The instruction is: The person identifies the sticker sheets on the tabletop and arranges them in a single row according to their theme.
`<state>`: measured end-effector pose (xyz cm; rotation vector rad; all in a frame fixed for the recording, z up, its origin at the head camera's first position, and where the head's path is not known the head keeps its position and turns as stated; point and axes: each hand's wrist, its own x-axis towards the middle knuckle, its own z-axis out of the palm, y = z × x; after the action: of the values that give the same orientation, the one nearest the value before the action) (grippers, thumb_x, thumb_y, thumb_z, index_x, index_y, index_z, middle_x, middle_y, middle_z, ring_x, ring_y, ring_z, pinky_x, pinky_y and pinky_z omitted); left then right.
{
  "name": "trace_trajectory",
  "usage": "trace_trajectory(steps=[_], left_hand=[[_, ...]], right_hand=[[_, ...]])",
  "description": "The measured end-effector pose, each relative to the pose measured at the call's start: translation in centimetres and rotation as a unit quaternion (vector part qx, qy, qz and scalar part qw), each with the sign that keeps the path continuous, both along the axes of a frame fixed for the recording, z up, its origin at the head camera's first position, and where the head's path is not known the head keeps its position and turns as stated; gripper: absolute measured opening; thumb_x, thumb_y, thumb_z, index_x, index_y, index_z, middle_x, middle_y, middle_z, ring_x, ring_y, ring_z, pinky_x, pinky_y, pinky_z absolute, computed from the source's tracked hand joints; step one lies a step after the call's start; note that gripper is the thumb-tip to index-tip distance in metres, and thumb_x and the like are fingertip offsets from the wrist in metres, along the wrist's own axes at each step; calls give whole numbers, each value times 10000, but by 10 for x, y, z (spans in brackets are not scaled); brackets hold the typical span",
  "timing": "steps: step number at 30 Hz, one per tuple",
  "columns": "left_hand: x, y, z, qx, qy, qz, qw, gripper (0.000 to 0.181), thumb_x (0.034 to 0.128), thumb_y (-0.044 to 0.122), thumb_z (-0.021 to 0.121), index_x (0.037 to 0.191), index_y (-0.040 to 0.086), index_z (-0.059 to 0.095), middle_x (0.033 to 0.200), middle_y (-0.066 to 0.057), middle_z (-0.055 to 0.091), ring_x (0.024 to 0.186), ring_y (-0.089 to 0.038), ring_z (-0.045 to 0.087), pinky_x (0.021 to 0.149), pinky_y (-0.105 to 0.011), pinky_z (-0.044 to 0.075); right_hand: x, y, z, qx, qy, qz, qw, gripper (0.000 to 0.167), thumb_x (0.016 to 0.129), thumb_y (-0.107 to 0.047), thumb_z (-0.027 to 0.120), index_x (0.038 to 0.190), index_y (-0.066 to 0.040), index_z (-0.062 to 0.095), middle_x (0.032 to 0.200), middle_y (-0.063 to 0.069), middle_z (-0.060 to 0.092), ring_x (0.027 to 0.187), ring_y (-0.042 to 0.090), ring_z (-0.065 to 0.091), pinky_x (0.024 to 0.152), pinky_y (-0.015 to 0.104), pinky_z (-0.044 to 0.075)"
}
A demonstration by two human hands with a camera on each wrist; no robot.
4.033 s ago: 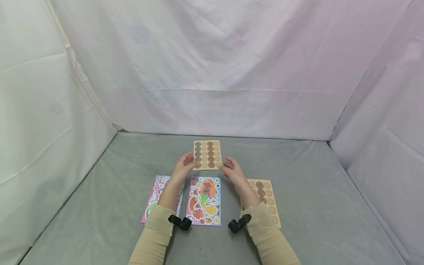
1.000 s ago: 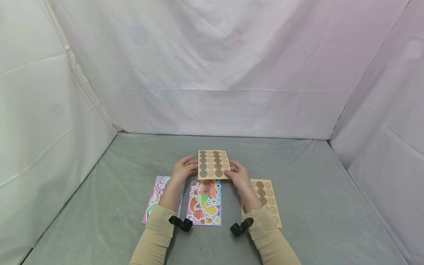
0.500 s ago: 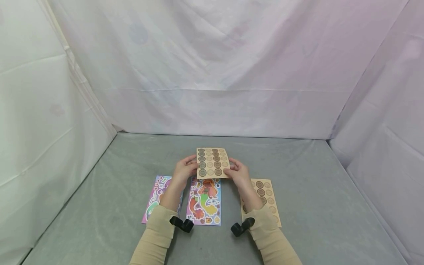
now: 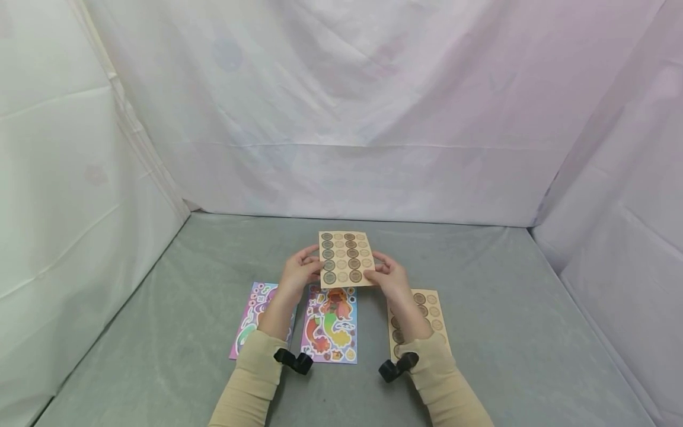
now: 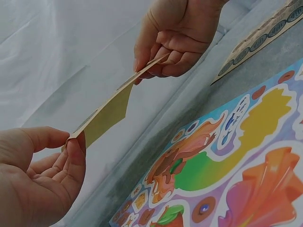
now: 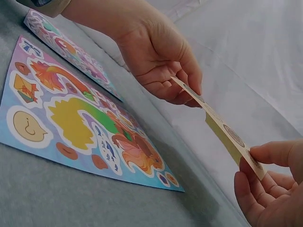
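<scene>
Both hands hold a tan sticker sheet [image 4: 347, 261] printed with rows of round brown seals. It is lifted off the table, its yellowish backing [image 5: 110, 116] visible from below in the left wrist view. My left hand [image 4: 297, 274] pinches its left edge between thumb and fingers. At the opposite edge my right hand [image 4: 391, 279] pinches it the same way near the lower corner. Just below the lifted sheet lies a mermaid sticker sheet [image 4: 329, 329], its top partly covered in the head view.
Left of centre, a purple sticker sheet [image 4: 246, 323] lies partly under the left forearm. A second tan seal sheet [image 4: 437, 317] lies at the right, partly hidden by the right forearm. The grey table [image 4: 512, 320] is bounded by white cloth walls [image 4: 341, 178].
Four seconds ago the sheet lay farther back, hands at its sides. It has been lifted and brought nearer. In the last half second, it rose slightly and tilted more toward the head camera.
</scene>
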<state>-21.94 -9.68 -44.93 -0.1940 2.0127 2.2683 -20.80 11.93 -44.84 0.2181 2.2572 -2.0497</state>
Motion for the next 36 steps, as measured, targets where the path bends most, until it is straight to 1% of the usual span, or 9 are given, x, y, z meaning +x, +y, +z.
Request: trace_trajectory(steps=[1, 3, 7, 16, 18, 26, 30, 32, 36], left_hand=[[-2, 0, -3, 4, 29, 10, 10000, 550, 863, -9, 646, 1384, 57, 480, 1018, -123, 657, 726, -161, 636, 671, -276, 552], [-1, 1, -3, -16, 65, 14, 10000, 540, 859, -13, 646, 1371, 68, 496, 1008, -124, 657, 724, -167, 636, 663, -285, 552], [1, 2, -1, -76, 120, 4, 9999, 533, 857, -15, 642, 1363, 82, 506, 997, -119, 662, 728, -182, 640, 683, -333, 556], [4, 6, 4, -151, 232, -28, 9996, 543, 855, -12, 647, 1369, 93, 509, 965, -104, 673, 683, -175, 638, 650, -354, 562], [4, 7, 5, -162, 243, -43, 9996, 544, 852, -10, 650, 1366, 103, 513, 956, -96, 675, 675, -173, 638, 646, -355, 562], [6, 11, 9, -89, 332, -117, 9993, 571, 835, -33, 656, 1368, 113, 511, 913, -88, 673, 643, -157, 626, 548, -263, 518], [7, 13, 11, -120, 355, -161, 9992, 591, 826, -33, 661, 1376, 109, 499, 914, -93, 682, 651, -161, 624, 539, -249, 504], [8, 14, 13, -159, 345, -195, 9991, 597, 824, -27, 661, 1379, 119, 496, 917, -90, 686, 649, -164, 620, 539, -245, 499], [11, 16, 15, -227, 339, -261, 9988, 591, 824, -18, 657, 1370, 145, 504, 920, -89, 688, 646, -178, 618, 552, -256, 495]], right_hand=[[1, 1, 1, 23, -3, 1, 10000, 586, 833, -33, 690, 1381, -98, 493, 934, 92, 669, 756, 167, 643, 720, 272, 521], [2, 2, 3, 78, 16, 33, 10000, 583, 838, -40, 688, 1383, -101, 491, 925, 89, 667, 749, 168, 635, 728, 293, 516], [2, 5, 6, 187, 27, 55, 9998, 579, 836, -57, 694, 1377, -115, 498, 905, 80, 665, 724, 162, 621, 717, 308, 502], [1, 10, 8, 306, -85, 96, 9994, 577, 853, -82, 691, 1392, -112, 486, 901, 76, 665, 709, 158, 618, 721, 374, 508], [2, 11, 9, 350, -68, 119, 9993, 587, 853, -89, 692, 1399, -102, 478, 903, 75, 665, 708, 159, 613, 713, 362, 500], [7, 17, 17, 464, 75, 223, 9986, 603, 860, -98, 683, 1417, -86, 453, 912, 74, 662, 707, 159, 601, 713, 354, 498], [10, 19, 20, 477, 31, 197, 9987, 597, 870, -96, 677, 1420, -108, 447, 915, 73, 655, 727, 161, 603, 701, 310, 491], [12, 20, 21, 441, 1, 211, 9988, 601, 877, -94, 672, 1429, -111, 435, 919, 76, 648, 734, 163, 607, 711, 320, 504], [14, 24, 22, 353, 78, 291, 9989, 602, 887, -80, 664, 1437, -87, 420, 930, 82, 648, 713, 151, 607, 677, 312, 521]])
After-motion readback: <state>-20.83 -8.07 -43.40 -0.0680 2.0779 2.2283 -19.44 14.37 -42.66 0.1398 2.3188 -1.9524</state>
